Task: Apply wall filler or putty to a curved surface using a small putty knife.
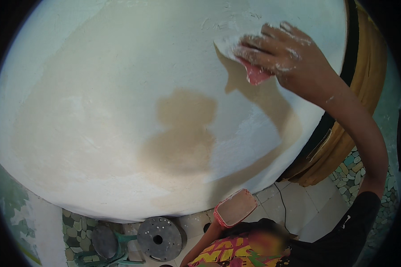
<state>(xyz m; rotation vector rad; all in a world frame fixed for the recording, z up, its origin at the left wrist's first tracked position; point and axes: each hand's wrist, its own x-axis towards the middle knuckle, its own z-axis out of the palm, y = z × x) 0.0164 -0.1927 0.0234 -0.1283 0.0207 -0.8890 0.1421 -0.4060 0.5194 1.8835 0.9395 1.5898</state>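
A large, rounded white surface [107,111] fills most of the view, with damp-looking beige and whiter patches. My right hand [283,55], smeared with white paste, is closed on a flat pink piece [256,74] and holds it against the upper right of this surface. White paste coats the piece's far side; its exact kind is hard to make out. Low in front of my body, my left hand [216,226] grips a shallow rectangular container [238,208] with a pink-red rim. Its inside looks beige. Most of the left fingers are hidden behind it.
A black band and a brown rounded rim [370,58] border the surface on the right. Below stand a round dark disc with holes [160,239] and a green stool-like frame [120,249]. A thin black cable [283,202] crosses the tiled floor [307,198], beside pebble paving [349,171].
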